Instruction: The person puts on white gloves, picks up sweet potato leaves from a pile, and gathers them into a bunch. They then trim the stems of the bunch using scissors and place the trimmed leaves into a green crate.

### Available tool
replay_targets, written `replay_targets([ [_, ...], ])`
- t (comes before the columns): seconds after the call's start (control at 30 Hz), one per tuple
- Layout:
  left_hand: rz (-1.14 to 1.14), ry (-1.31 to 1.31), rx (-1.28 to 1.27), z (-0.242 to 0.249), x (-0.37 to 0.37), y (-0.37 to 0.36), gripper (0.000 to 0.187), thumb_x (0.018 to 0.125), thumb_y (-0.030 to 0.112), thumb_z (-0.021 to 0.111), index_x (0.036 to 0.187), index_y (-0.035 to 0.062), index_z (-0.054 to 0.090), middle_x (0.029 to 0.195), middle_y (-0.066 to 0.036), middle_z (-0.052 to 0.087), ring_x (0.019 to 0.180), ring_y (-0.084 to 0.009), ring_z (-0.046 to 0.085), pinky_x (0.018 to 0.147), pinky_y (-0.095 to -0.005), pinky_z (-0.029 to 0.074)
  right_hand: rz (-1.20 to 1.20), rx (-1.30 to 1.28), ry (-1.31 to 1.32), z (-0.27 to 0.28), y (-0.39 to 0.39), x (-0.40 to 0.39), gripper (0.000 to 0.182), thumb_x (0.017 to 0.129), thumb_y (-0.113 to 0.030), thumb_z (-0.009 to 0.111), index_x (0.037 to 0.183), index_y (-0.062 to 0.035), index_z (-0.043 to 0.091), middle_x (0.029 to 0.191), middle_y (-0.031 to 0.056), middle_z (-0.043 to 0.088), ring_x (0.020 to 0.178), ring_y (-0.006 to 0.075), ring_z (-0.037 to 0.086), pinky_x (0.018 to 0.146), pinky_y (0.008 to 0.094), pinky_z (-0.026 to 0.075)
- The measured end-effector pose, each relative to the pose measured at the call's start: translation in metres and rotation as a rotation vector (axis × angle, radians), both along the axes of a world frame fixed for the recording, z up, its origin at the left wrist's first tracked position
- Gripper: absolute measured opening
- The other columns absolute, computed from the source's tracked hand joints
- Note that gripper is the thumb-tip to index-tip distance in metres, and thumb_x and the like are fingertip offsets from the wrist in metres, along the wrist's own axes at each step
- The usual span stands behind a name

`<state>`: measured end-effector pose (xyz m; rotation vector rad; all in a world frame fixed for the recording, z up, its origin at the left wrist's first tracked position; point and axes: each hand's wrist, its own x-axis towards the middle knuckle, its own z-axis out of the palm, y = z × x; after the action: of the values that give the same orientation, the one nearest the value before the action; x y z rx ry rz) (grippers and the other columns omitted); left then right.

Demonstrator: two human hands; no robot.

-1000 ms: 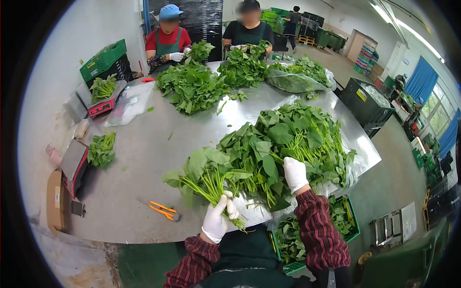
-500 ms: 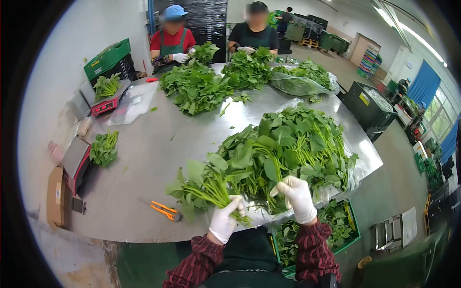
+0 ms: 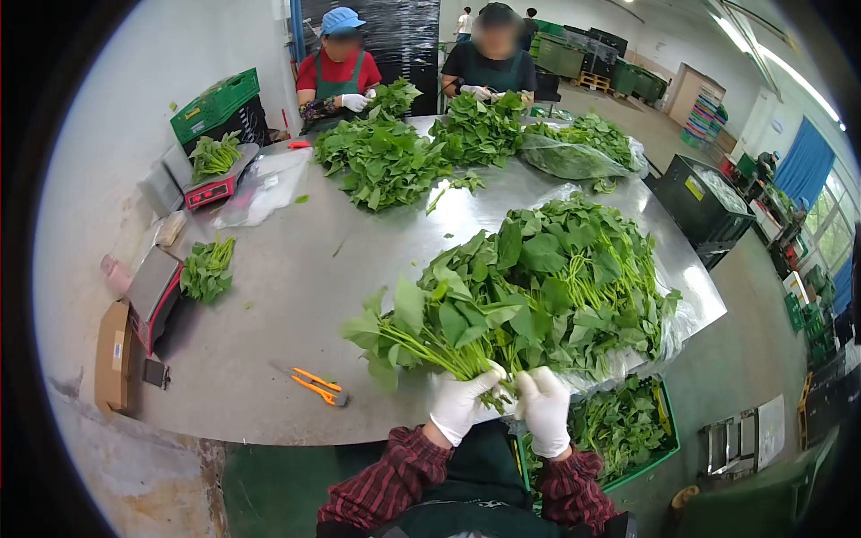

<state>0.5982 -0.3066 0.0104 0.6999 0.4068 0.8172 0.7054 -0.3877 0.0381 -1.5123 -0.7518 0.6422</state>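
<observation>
My left hand [image 3: 461, 405], in a white glove, is closed round the stems of a bunch of leafy greens [image 3: 435, 345], whose leaves point up and to the left. Right beside it, my right hand [image 3: 543, 408], also gloved, has its fingers pinched at the stem ends; what they hold is too small to make out. A large heap of the same greens [image 3: 574, 278] lies just beyond both hands on the metal table [image 3: 269, 332].
Orange-handled scissors [image 3: 320, 387] lie left of my hands. A green crate [image 3: 668, 439] of greens stands below the table edge. Two scales [image 3: 211, 190] and a small bunch [image 3: 208, 269] are at the left. Two co-workers [image 3: 339, 67] handle greens across the table.
My left hand has moved right with the bunch. My right hand has come down from the heap to the stem ends, so both hands are now close together. The view has shifted slightly.
</observation>
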Motion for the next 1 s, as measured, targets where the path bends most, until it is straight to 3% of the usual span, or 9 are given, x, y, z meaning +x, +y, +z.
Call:
replay_targets([
  [0.17, 0.062, -0.124, 0.058, -0.001, -0.011, 0.008, 0.012, 0.086, 0.009, 0.061, 0.091, -0.0010, 0.058, 0.082, -0.006, 0.060, 0.070, -0.0141, 0.054, 0.061, -0.0260, 0.044, -0.314, 0.186, 0.155, -0.002, -0.027, 0.067, 0.020, 0.088, -0.016, 0.057, 0.076, 0.0005, 0.055, 0.058, 0.0037, 0.054, 0.045, 0.0063, 0.047, 0.042, 0.0227, 0.037],
  [0.23, -0.037, -0.175, -0.035, -0.002, -0.025, 0.020, 0.018, 0.086, 0.014, 0.061, 0.095, -0.0014, 0.058, 0.083, -0.006, 0.060, 0.073, -0.0151, 0.054, 0.062, -0.0261, 0.043, -0.523, -0.271, -0.547, -0.063, -0.056, 0.147, 0.020, 0.087, -0.016, 0.058, 0.076, -0.0012, 0.051, 0.070, 0.0112, 0.063, 0.042, 0.0112, 0.050, 0.044, 0.0243, 0.040],
  [0.3, -0.040, -0.168, -0.022, 0.002, -0.035, 0.022, 0.024, 0.086, 0.017, 0.061, 0.100, -0.0019, 0.057, 0.085, -0.007, 0.060, 0.076, -0.0160, 0.055, 0.062, -0.0260, 0.042, -0.760, -0.602, -0.883, -0.067, -0.078, 0.171, 0.026, 0.083, -0.018, 0.063, 0.089, 0.0054, 0.054, 0.063, 0.0130, 0.058, 0.052, 0.0245, 0.058, 0.052, 0.0344, 0.045],
  [0.37, -0.046, -0.124, -0.035, 0.001, -0.037, 0.020, 0.026, 0.087, 0.017, 0.061, 0.104, -0.0019, 0.056, 0.086, -0.007, 0.061, 0.077, -0.0163, 0.055, 0.062, -0.0258, 0.042, -0.719, -0.700, -0.560, -0.037, -0.090, 0.161, 0.028, 0.082, -0.019, 0.064, 0.093, 0.0057, 0.055, 0.068, 0.0162, 0.060, 0.054, 0.0271, 0.060, 0.053, 0.0342, 0.046],
  [0.4, -0.034, -0.127, -0.029, -0.004, -0.036, 0.019, 0.027, 0.087, 0.016, 0.060, 0.106, -0.0018, 0.055, 0.086, -0.008, 0.062, 0.077, -0.0168, 0.056, 0.062, -0.0259, 0.042, -0.681, -0.638, -0.662, -0.051, -0.095, 0.168, 0.029, 0.083, -0.019, 0.063, 0.093, 0.0069, 0.056, 0.070, 0.0169, 0.061, 0.051, 0.0233, 0.060, 0.051, 0.0320, 0.046],
  [0.63, -0.049, -0.102, -0.090, -0.003, -0.030, 0.011, 0.023, 0.087, 0.014, 0.060, 0.105, -0.0009, 0.056, 0.087, -0.008, 0.062, 0.076, -0.0166, 0.056, 0.062, -0.0273, 0.043, 0.169, -0.231, -0.018, -0.005, -0.034, 0.048, 0.020, 0.084, -0.015, 0.062, 0.093, 0.0036, 0.062, 0.072, 0.0083, 0.064, 0.053, 0.0130, 0.062, 0.051, 0.0217, 0.047],
  [0.7, -0.061, -0.093, -0.080, -0.006, -0.030, 0.009, 0.019, 0.087, 0.012, 0.059, 0.102, 0.0005, 0.056, 0.089, -0.008, 0.061, 0.074, -0.0156, 0.055, 0.061, -0.0273, 0.043, 0.300, -0.305, 0.021, 0.010, -0.017, 0.015, 0.023, 0.082, -0.019, 0.065, 0.091, 0.0025, 0.063, 0.075, 0.0096, 0.065, 0.055, 0.0141, 0.062, 0.053, 0.0236, 0.047],
  [0.8, -0.070, -0.059, -0.109, -0.010, -0.032, 0.006, 0.017, 0.087, 0.011, 0.059, 0.101, 0.0018, 0.055, 0.088, -0.007, 0.060, 0.071, -0.0145, 0.053, 0.061, -0.0267, 0.043, 0.362, -0.041, -0.498, 0.002, 0.006, -0.007, 0.026, 0.080, -0.024, 0.068, 0.087, 0.0002, 0.061, 0.071, 0.0156, 0.061, 0.060, 0.0234, 0.061, 0.053, 0.0312, 0.047],
  [1.0, -0.156, -0.034, -0.149, -0.011, -0.037, 0.004, 0.017, 0.086, 0.011, 0.059, 0.100, 0.0022, 0.055, 0.081, -0.005, 0.058, 0.066, -0.0136, 0.054, 0.060, -0.0257, 0.044, 0.381, -0.056, -0.428, -0.022, 0.017, -0.013, 0.023, 0.082, -0.017, 0.065, 0.070, -0.0008, 0.053, 0.057, 0.0121, 0.053, 0.048, 0.0232, 0.055, 0.047, 0.0334, 0.042],
])
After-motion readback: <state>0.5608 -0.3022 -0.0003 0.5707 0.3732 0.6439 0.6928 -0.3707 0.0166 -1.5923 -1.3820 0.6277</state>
